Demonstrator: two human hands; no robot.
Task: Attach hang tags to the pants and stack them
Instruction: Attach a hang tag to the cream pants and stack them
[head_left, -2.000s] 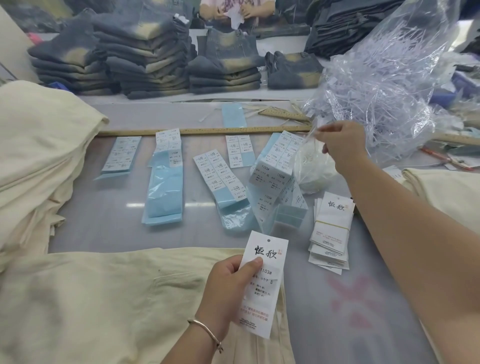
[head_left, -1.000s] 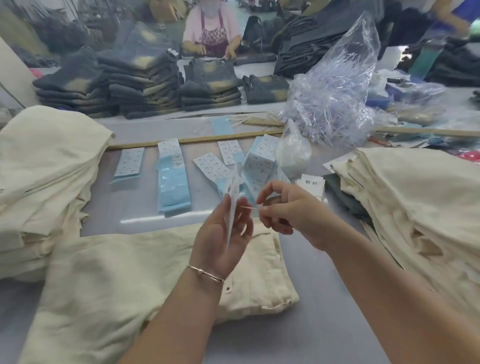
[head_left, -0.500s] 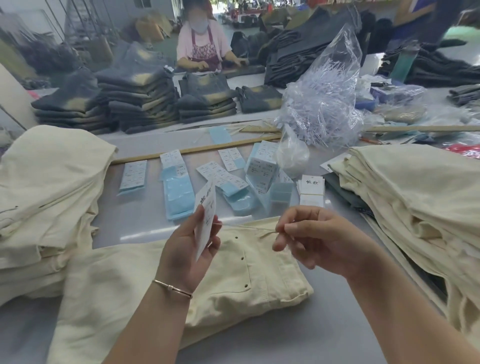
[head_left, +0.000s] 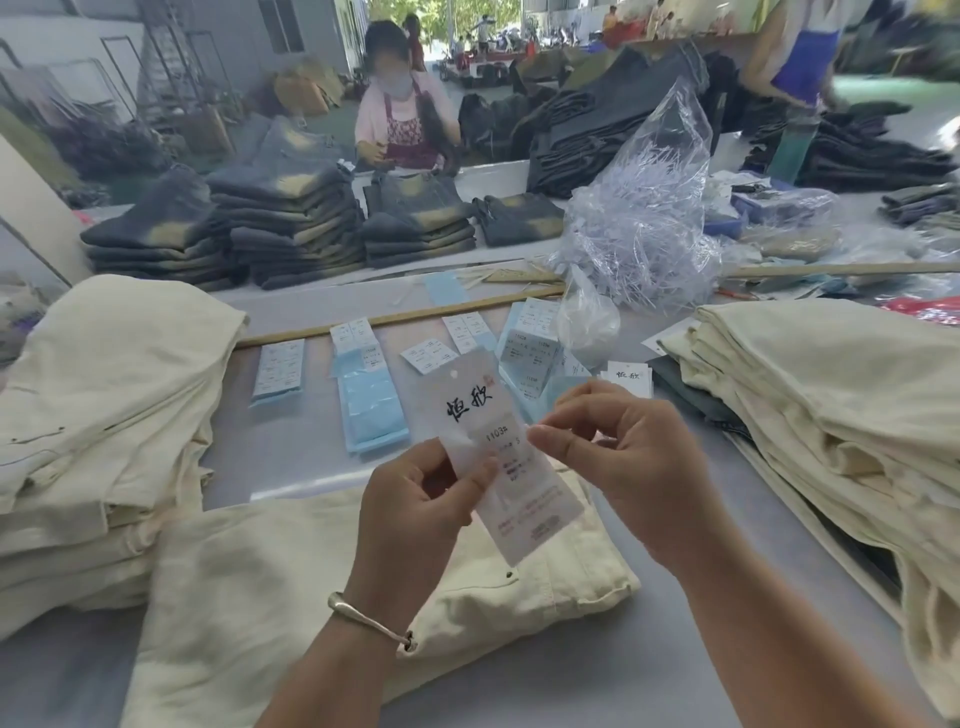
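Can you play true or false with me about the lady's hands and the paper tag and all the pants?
1. The left hand holds a white hang tag. True.
2. The hang tag lies flat on the table. False: it is held up in the air above the cream pants lying in front of the person.
3. The right hand is pinched close to the tag's right edge. True.
4. The folded pants stacked at the far side of the table are pink. False: the far stacks are dark with faded yellowish patches.
5. A cream pile sits on the right side. True.
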